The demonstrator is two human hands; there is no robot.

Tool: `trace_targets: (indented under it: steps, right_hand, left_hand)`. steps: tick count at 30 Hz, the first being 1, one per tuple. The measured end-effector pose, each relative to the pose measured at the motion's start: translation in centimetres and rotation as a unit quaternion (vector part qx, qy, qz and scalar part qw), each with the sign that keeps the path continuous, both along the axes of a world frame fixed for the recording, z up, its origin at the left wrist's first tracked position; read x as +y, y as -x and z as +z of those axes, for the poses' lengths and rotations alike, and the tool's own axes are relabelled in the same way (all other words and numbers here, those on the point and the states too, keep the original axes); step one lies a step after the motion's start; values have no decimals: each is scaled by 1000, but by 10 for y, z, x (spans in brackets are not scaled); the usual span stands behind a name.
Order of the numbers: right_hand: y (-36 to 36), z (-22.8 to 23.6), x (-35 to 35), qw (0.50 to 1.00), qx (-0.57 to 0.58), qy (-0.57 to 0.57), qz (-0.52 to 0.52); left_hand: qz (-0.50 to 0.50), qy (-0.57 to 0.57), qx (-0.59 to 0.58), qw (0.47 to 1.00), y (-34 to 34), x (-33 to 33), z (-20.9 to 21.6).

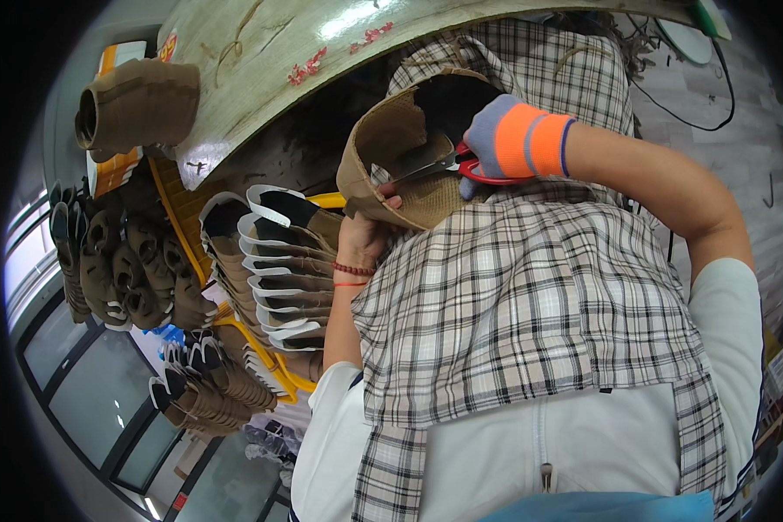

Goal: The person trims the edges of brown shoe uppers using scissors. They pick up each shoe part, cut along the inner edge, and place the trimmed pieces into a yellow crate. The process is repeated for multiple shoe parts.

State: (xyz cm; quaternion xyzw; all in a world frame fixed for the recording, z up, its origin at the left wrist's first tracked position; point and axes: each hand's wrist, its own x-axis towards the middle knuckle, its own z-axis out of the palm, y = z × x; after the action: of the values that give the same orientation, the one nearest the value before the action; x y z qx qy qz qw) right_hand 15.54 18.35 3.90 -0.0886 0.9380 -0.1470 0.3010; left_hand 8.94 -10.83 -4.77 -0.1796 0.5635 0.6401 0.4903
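Over my plaid-covered lap is a brown shoe upper (357, 165), curved open with its dark lining showing. The fingers of my left hand (370, 235) grip its lower left edge, the thumb on the inside. On that wrist are a dark red bead bracelet and an orange band. My right hand (498, 139), in a grey and orange glove, is closed round the red handles of a pair of scissors (428, 169). Their blades lie inside the upper and point left toward my left thumb. Whether the blades touch the material, I cannot tell.
A worn table (261, 87) with red flower prints curves across the top. On its left end stands a stack of brown uppers (148, 103). White-edged uppers (291, 278) are stacked by a yellow frame (283, 378) at my left, with more brown uppers (126, 270) further left.
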Motion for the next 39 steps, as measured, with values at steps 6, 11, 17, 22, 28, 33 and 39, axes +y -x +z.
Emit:
trace_targets:
  steps: [6, 11, 17, 22, 28, 33, 39]
  right_hand:
    - [-5, -4, 30, 990, -91, 86, -70]
    - [-6, -27, 67, 850, -395, 311, -157]
    - [3, -48, 82, 813, -411, 396, -113]
    - [22, -45, 77, 835, -399, 373, -72]
    - [30, -41, 78, 844, -392, 359, -73]
    - [32, -43, 77, 880, -346, 317, -70]
    - [21, -66, 82, 956, -168, 237, 46]
  left_hand:
    - [62, -49, 75, 994, 4, -1, -3]
    - [171, -146, 54, 973, 24, 15, -27]
    - [188, -198, -10, 962, 46, 22, -63]
    - [171, -176, 27, 969, 44, 20, -63]
    - [143, -144, 75, 976, 41, 25, -50]
    - [122, -128, 105, 979, 43, 33, -44]
    - [101, -122, 102, 982, 45, 32, -46]
